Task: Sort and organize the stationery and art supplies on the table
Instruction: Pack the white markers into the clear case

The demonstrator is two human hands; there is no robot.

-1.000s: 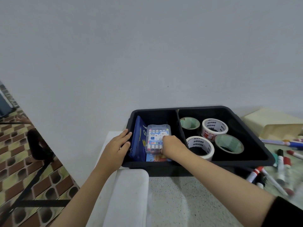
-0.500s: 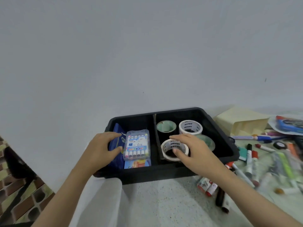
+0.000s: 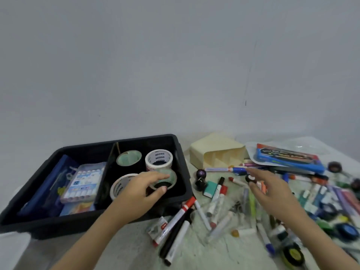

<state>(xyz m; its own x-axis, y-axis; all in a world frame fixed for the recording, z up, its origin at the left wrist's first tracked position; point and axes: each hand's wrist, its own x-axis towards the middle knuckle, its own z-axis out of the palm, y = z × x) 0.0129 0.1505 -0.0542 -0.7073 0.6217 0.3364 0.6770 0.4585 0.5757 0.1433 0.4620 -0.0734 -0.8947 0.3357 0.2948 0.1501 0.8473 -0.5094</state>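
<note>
On the left of the head view, a black tray (image 3: 182,173) is seen standing on the speckled table (image 3: 196,252) against a pale wall. Its left compartment is filled by a blue pouch (image 3: 51,177) and a clear case of markers (image 3: 81,182), laid side by side. Four tape rolls are held in its right compartment: a green roll (image 3: 129,157) at the back, a white printed roll (image 3: 158,159) beside it, a second white roll (image 3: 119,187) at the front, and a pale see-through roll (image 3: 171,179) against the right wall.

The left hand (image 3: 140,193) is held over this right compartment, with fingers loosely curved and parted. Its forefinger and thumb are placed above the see-through roll, though contact cannot be told. Nothing is seen gripped.

To the right of the tray, loose markers and pens are scattered thickly across the table. A red-capped marker (image 3: 176,218) and a black marker (image 3: 176,235) are laid close together near the tray's front corner. A teal eraser (image 3: 210,189) lies beyond them.

The right hand (image 3: 272,193) is stretched over this clutter, its fingers straight and spread wide. A small round black thing (image 3: 250,178) is framed between forefinger and thumb; whether it is touched cannot be told.

Behind, a cream organiser (image 3: 216,154) is tipped on its side, with a blue pack (image 3: 288,158) in a clear sleeve to its right.
</note>
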